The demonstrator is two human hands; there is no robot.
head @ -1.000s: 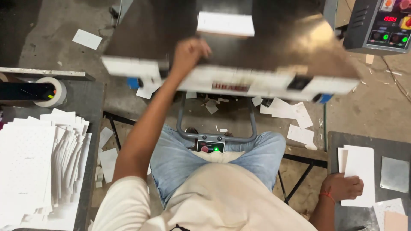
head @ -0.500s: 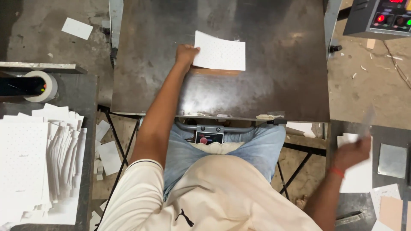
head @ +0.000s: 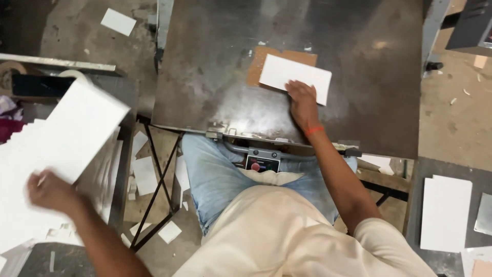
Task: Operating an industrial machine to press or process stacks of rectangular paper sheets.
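On the dark metal table (head: 215, 97), the right hand (head: 302, 102) lies flat with fingers spread on a white card (head: 294, 77) over a brown board (head: 266, 56). Far left, the left hand (head: 48, 190) grips a white sheet (head: 77, 131) above a paper pile (head: 20, 205).

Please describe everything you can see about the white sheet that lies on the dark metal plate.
The white sheet is a plain, blank rectangle, apparently paper or thin card. It lies flat and slightly skewed on the dark metal plate, partly covering a brown cardboard piece beneath it. The right hand presses on its near edge. No folds or marks are visible.
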